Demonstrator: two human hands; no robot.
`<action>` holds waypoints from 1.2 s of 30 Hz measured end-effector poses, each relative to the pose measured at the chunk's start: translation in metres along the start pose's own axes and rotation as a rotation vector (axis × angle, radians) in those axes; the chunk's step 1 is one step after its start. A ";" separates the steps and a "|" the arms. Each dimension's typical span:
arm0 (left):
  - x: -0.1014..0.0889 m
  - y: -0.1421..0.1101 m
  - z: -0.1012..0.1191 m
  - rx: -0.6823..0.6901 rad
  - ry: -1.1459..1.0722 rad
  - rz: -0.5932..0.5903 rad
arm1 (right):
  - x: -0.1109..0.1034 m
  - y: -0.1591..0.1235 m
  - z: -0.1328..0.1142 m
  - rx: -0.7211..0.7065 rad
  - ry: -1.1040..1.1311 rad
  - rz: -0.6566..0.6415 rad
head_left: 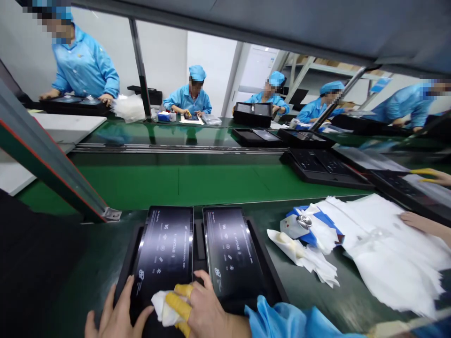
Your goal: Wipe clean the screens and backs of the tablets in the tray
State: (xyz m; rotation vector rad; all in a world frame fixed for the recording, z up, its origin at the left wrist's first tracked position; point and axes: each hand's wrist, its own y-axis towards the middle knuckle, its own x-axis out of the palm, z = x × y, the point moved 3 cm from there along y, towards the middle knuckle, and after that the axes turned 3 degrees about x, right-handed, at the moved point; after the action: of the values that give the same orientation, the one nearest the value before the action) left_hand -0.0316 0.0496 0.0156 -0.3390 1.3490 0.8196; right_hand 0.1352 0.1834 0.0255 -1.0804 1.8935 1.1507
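Two tablets with printed film on their screens lie side by side in a black tray (278,281) in front of me. My right hand (202,303), with yellow finger cots on some fingers, grips a crumpled white wipe (162,307) against the lower end of the left tablet (164,244). My left hand (120,310) rests at that tablet's lower left corner, fingers spread, holding nothing. The right tablet (230,249) lies just beyond my right hand. The lower edges of both tablets are partly hidden by my hands or in shadow.
At the right lie crumpled wipes (303,258), a blue box with a metal-topped bottle (303,223) and a pile of white sheets (384,249). Another person's hand (423,223) touches the sheets. A metal post (52,155) rises at left. Black trays (324,166) sit on the green conveyor (211,178); co-workers sit beyond.
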 end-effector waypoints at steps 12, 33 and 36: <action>-0.010 -0.004 -0.001 0.017 -0.135 -0.016 | -0.059 0.127 0.072 0.401 -0.220 -0.065; -0.030 -0.013 -0.019 -0.416 -0.769 0.179 | -0.019 0.119 0.018 0.205 -0.248 -0.224; -0.027 -0.014 -0.019 -0.458 -0.836 0.183 | 0.006 0.056 -0.028 -0.073 -0.090 -0.256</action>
State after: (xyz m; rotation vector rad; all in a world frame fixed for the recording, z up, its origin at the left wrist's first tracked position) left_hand -0.0358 0.0194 0.0337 -0.1855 0.4061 1.2471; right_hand 0.0794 0.1710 0.0519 -1.2489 1.6019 1.1087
